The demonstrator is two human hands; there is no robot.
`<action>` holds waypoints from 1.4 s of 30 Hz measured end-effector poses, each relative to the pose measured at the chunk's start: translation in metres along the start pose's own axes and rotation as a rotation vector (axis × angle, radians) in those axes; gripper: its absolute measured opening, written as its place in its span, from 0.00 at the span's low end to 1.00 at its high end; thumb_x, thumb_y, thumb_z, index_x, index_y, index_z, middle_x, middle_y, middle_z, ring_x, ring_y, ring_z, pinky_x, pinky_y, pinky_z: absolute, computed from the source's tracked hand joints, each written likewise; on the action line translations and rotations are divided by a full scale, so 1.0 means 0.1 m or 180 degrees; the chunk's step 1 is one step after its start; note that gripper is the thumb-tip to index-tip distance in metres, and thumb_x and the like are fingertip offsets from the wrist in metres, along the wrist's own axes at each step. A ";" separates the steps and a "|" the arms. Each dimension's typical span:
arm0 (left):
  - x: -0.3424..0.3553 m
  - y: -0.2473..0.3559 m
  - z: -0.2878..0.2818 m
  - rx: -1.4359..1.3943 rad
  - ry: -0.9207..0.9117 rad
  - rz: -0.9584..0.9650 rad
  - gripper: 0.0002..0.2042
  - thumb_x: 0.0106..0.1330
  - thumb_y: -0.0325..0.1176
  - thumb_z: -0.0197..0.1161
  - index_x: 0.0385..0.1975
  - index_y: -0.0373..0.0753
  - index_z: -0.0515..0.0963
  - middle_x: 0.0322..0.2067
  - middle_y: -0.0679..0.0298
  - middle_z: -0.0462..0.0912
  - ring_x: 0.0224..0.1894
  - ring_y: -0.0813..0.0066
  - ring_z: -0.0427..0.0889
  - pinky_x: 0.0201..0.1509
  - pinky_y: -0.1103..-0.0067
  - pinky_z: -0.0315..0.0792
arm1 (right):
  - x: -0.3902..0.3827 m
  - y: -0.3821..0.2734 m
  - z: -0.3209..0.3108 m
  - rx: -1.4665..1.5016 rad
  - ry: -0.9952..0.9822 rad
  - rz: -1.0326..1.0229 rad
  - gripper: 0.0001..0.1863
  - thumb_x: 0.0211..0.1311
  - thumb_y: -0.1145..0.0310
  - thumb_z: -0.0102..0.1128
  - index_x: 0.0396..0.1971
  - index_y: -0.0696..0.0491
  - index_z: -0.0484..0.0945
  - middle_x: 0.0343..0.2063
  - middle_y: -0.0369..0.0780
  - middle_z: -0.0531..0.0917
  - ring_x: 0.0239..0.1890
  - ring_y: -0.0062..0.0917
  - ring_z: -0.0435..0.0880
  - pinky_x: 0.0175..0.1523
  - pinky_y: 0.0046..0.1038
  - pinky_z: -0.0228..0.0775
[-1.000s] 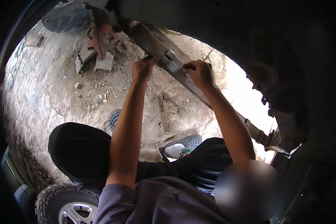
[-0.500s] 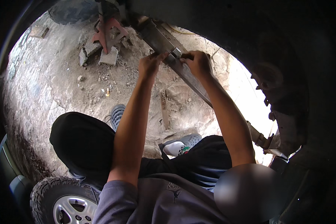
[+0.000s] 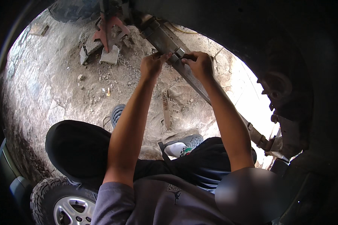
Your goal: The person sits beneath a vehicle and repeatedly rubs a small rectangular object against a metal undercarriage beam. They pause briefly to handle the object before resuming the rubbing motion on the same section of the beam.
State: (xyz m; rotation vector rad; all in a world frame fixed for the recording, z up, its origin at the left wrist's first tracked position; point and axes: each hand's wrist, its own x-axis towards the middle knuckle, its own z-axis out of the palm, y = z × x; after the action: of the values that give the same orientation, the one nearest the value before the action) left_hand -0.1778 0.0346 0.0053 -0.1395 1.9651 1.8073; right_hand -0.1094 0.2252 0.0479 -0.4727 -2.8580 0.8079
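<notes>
Head: metal bar (image 3: 179,67) diagonally down-right

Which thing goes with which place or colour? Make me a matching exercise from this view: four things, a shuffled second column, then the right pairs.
Things:
1. Left hand
2. Metal stand
3. Wheel
4. Right hand

Places and colours:
A. Silver-rimmed, at the picture's lower left
B. Just to the right of the shiny clip
C. Reddish, beside broken block pieces
D. Just to the left of the shiny clip

Right pairs: 1-D, 2-C, 3-A, 4-B
</notes>
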 end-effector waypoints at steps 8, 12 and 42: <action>0.05 -0.10 -0.04 -0.0089 -0.0016 -0.0046 0.22 0.61 0.46 0.79 0.47 0.36 0.90 0.44 0.56 0.92 0.46 0.67 0.89 0.55 0.74 0.77 | -0.46 0.24 -0.20 -0.0208 -0.0152 0.0060 0.13 0.55 0.62 0.80 0.39 0.51 0.92 0.32 0.41 0.92 0.35 0.29 0.91 0.46 0.31 0.79; 0.06 -0.13 0.03 -0.0215 -0.0031 0.0093 0.23 0.59 0.48 0.79 0.47 0.37 0.90 0.43 0.56 0.92 0.46 0.67 0.90 0.53 0.74 0.77 | -0.42 0.20 -0.20 -0.0068 -0.0035 0.0100 0.13 0.56 0.64 0.79 0.39 0.53 0.92 0.33 0.44 0.92 0.35 0.30 0.92 0.46 0.31 0.80; 0.01 -0.04 -0.05 -0.0503 -0.0192 0.0008 0.19 0.62 0.42 0.79 0.45 0.34 0.90 0.39 0.61 0.92 0.42 0.75 0.85 0.52 0.77 0.75 | -0.27 0.11 -0.21 -0.0001 -0.0177 0.0564 0.15 0.53 0.61 0.81 0.40 0.50 0.92 0.34 0.42 0.92 0.37 0.30 0.92 0.48 0.30 0.81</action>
State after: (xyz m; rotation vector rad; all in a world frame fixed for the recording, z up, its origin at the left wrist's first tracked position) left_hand -0.1781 0.0297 0.0012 -0.1312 1.7817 1.9448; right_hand -0.0763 0.2348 0.0583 -0.7230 -2.8979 0.8610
